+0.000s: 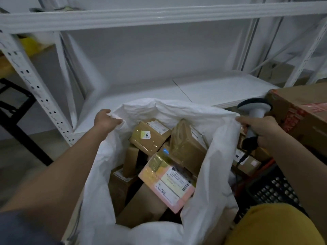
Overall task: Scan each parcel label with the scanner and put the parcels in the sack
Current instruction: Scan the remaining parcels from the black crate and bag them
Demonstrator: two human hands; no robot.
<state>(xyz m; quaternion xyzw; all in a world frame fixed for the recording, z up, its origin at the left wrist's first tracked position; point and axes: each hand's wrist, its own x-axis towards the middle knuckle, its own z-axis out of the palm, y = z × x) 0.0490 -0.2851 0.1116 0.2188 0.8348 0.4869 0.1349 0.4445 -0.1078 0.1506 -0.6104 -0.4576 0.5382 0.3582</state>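
Crinkly woven-plastic sack (pixel 208 121); glossy-taped cardboard parcels (pixel 150 137)

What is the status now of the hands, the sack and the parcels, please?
Left hand grips sack rim. Right hand holds scanner and opposite rim. Sack held open, several parcels inside. Nothing blocks the opening.

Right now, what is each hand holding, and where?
Left hand grips the sack by its rim; right hand grips the scanner handle and the opposite rim.
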